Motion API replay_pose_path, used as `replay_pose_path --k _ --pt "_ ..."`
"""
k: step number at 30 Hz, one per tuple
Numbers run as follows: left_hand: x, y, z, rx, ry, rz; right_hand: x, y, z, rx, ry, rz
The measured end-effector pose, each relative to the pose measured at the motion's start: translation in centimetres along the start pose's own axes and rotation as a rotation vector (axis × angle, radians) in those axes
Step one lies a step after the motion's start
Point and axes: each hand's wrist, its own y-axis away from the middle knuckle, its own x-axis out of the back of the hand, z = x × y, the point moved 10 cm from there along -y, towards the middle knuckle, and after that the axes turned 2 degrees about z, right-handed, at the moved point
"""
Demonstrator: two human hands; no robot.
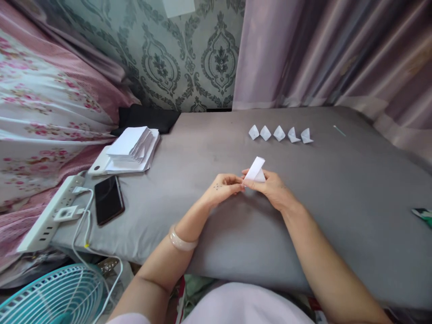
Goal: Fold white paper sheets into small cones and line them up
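Observation:
A folded piece of white paper (255, 170) is held up over the middle of the grey-covered table. My right hand (272, 186) grips it, thumb in front and fingers behind. My left hand (227, 186) pinches at the paper's lower left corner, its fingers closed against the thumb. A pale bangle circles my left wrist. Beyond my hands, several folded white paper boats (279, 133) stand in a row.
A stack of white paper (130, 148) lies at the back left, near a black cloth (145, 118). Closer are a phone (109, 200) and a power strip (50, 216) with cables. A turquoise fan (54, 294) stands at the lower left. A thin stick (339, 130) lies far right.

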Motion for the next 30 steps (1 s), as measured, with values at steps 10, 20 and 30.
replay_pose_path --k 10,20,30 --pt "-0.5 0.3 -0.7 0.061 -0.031 -0.029 2.2 -0.1 0.1 -0.004 -0.120 0.201" --pt "1.4 -0.1 1.1 -0.124 0.232 0.125 0.5 1.0 -1.9 0.194 0.239 0.177" --pt "2.8 0.0 1.5 -0.204 0.264 0.282 -0.8 3.4 -5.2 0.588 0.573 0.412"
